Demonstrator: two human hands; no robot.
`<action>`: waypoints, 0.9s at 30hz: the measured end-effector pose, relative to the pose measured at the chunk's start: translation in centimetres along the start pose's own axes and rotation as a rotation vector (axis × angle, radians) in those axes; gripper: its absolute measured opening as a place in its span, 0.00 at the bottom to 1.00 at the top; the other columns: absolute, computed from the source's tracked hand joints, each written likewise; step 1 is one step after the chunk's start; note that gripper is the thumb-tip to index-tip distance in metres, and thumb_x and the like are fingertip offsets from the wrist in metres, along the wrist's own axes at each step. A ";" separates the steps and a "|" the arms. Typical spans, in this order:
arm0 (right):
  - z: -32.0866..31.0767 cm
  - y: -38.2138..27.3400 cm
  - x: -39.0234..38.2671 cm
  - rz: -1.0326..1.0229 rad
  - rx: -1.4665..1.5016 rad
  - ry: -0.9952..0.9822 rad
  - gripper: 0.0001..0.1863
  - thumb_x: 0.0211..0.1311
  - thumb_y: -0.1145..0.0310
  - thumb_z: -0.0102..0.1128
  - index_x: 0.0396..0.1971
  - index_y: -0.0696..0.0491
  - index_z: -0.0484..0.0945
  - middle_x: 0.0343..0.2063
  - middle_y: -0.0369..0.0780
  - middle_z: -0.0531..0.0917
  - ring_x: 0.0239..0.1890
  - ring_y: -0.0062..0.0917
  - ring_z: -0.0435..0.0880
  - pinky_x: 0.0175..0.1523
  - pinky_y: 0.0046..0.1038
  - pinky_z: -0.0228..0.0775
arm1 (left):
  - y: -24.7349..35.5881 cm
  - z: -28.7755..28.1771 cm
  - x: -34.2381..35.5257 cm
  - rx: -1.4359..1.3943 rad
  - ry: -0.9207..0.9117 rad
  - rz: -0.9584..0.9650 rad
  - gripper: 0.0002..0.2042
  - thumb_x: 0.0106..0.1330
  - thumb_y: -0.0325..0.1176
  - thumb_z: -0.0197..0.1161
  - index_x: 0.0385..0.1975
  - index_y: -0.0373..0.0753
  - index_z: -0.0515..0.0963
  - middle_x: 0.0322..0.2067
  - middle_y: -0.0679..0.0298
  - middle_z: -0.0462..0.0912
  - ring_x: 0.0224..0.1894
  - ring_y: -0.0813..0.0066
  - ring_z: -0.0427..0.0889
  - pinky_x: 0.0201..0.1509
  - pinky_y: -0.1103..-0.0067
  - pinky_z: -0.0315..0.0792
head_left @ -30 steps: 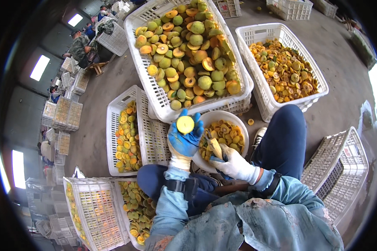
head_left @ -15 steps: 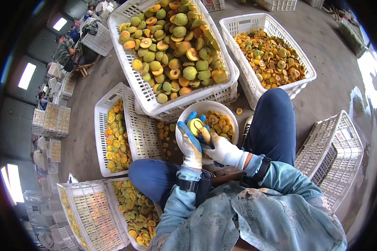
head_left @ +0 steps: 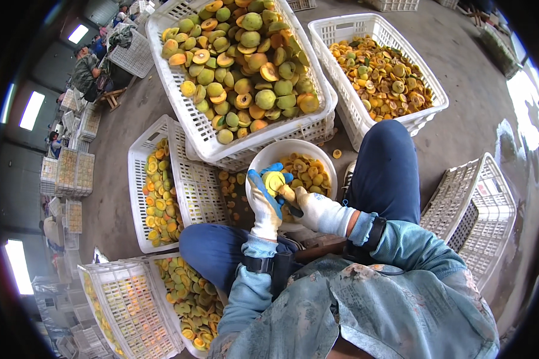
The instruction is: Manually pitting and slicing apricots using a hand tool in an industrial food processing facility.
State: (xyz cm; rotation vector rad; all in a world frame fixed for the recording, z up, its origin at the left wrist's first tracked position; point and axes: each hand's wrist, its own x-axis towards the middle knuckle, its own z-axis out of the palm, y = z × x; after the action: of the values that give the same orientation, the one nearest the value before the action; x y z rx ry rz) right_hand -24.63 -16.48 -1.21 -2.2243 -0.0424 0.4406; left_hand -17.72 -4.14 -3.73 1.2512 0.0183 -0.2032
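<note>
The left hand [head_left: 265, 200], in a white knitted glove with blue rubber on the palm and fingers, holds a yellow half of a peach [head_left: 274, 179] between thumb and fingers, closed around it, with the cut face turned up toward the camera. The fruit is just above the near rim of the round white plastic bowl [head_left: 263, 157], which stands on the floor between the knees of the person.

The right hand [head_left: 314, 208], in a plain white glove, comes from the right side and touches the fruit at its lower right edge. This hand is closed on a small dark tool [head_left: 292, 208], probably a pitting knife; the blade I cannot see clearly. So the fruit lies to the upper left of the right hand, and the tool points along this same line, from lower right to upper left. Both hands are at the fruit, and the left one carries it.

The bowl has already many orange-yellow pitted halves [head_left: 308, 170] inside. Behind it stands a large white plastic crate of green and yellow peaches [head_left: 245, 60], mostly whole, and to the right a second white crate with orange cut pieces [head_left: 380, 75]. To the left, a lower white crate holds yellow halves [head_left: 159, 191].
</note>
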 end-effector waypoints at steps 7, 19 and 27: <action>1.3 1.5 0.1 -0.135 -0.151 0.138 0.16 0.56 0.69 0.50 0.40 0.64 0.64 0.26 0.50 0.79 0.31 0.42 0.80 0.33 0.37 0.71 | 3.5 0.1 -0.1 0.157 -0.118 -0.329 0.32 0.64 0.62 0.35 0.38 0.38 0.75 0.25 0.65 0.80 0.20 0.86 0.74 0.16 0.94 0.60; 0.9 0.0 -0.1 0.006 0.661 0.161 0.24 0.53 0.61 0.58 0.45 0.61 0.66 0.32 0.49 0.78 0.34 0.33 0.78 0.40 0.29 0.70 | 0.6 -0.8 0.0 -0.087 0.044 -0.220 0.25 0.64 0.56 0.45 0.47 0.40 0.70 0.32 0.63 0.77 0.28 0.78 0.74 0.30 0.85 0.70; -0.3 -0.4 -1.6 0.009 0.037 0.233 0.29 0.54 0.55 0.56 0.50 0.58 0.64 0.27 0.54 0.79 0.32 0.45 0.80 0.38 0.38 0.72 | 2.3 -2.3 -0.2 -0.249 -0.182 -0.271 0.29 0.65 0.58 0.41 0.53 0.38 0.67 0.34 0.60 0.80 0.20 0.84 0.70 0.22 0.90 0.64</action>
State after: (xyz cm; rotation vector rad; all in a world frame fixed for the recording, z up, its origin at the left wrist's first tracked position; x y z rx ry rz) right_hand -26.03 -16.74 -0.28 -2.2257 0.0983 0.1832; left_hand -17.30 -1.24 -2.30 0.9751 0.0550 -0.5333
